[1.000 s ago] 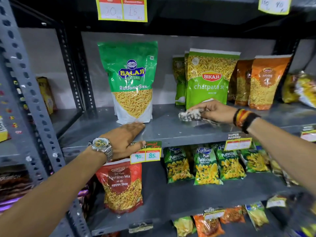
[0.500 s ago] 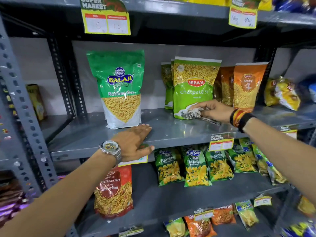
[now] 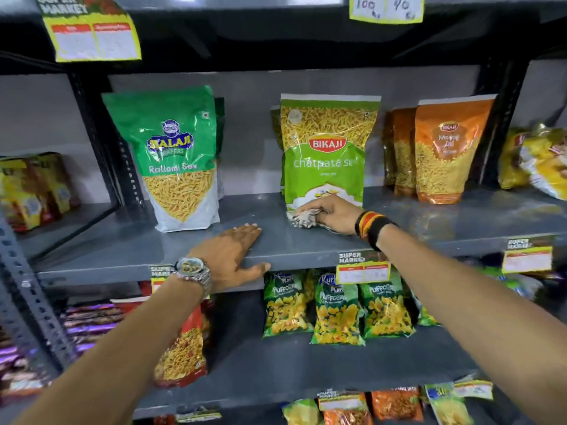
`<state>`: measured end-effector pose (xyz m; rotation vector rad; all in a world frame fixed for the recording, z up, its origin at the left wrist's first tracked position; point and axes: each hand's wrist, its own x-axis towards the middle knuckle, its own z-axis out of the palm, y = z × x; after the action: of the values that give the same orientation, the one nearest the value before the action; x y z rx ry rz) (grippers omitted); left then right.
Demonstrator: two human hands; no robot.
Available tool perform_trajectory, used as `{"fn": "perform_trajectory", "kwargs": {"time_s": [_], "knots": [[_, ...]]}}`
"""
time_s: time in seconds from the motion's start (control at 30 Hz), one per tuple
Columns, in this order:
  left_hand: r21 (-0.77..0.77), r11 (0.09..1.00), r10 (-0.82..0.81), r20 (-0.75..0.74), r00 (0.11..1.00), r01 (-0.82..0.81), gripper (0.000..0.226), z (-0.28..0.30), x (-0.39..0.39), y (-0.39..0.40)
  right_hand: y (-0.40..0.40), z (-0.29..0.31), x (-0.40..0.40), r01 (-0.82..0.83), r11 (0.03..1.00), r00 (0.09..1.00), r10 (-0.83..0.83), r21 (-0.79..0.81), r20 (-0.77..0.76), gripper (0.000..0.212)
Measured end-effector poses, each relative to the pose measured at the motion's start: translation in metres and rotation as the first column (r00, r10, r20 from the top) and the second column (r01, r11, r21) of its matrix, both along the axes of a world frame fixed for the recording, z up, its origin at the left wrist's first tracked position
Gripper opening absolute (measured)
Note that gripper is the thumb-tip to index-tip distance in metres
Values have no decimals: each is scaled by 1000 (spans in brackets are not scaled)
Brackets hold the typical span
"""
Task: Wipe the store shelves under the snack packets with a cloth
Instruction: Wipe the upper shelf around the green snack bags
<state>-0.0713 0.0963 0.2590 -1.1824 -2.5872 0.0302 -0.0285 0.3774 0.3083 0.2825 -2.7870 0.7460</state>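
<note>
Two hands [image 3: 228, 256] [image 3: 333, 214] on shelf [image 3: 429, 228]: we braced left flat at front edge, right grip clamped cloth [image 3: 302, 218] against Bikaji packet [image 3: 326, 151]; next, lift packet.

You get bright, even overhead light on the grey shelf [image 3: 306, 240], with a soft sheen on the green packet [image 3: 171, 142]. The underside of the top shelf [image 3: 276, 41] sits in deep shadow. Edges bow from the wide lens, and the price tags [image 3: 363, 273] are blurred.
</note>
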Motion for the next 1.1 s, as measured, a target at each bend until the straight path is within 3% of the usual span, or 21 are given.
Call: {"fn": "perform_trajectory", "kwargs": {"time_s": [0.23, 0.3, 0.4, 0.5, 0.57, 0.67, 0.8, 0.97, 1.1], "knots": [[5, 1000, -3, -8, 1000, 3, 98, 0, 0, -1, 12, 7, 92, -228, 969, 954, 243, -97, 178, 47], [25, 1000, -3, 6, 1000, 3, 98, 0, 1, -1, 25, 22, 97, -126, 984, 979, 143, -124, 142, 46], [41, 999, 2, 18, 1000, -3, 99, 1, 3, -2, 38, 36, 81, 166, 976, 986, -166, -138, 13, 41], [34, 999, 6, 17, 1000, -7, 101, 0, 5, -2, 42, 16, 58, 343, 925, 939, -335, -163, 79, 38], [27, 1000, 6, 16, 1000, -7, 102, 1, 5, -2, 30, 3, 55, 342, 933, 939, -336, -111, 68, 43], [25, 1000, -3, 23, 1000, 2, 100, 2, 8, -3, 7, 1, 78, 195, 981, 977, -195, 4, 90, 48], [35, 999, 4, 12, 1000, -5, 100, 4, 11, -5, 15, 23, 117, 21, 1000, 985, -21, 3, 173, 49], [52, 998, -18, 37, 999, 16, 103, 10, 25, 9, 80, 40, 103, 254, 962, 967, -250, -100, 49, 56], [31, 998, -49, 29, 998, 48, 106, 15, 41, 54, 99, 38, 75, 301, 951, 953, -297, -67, 60, 55]]}}
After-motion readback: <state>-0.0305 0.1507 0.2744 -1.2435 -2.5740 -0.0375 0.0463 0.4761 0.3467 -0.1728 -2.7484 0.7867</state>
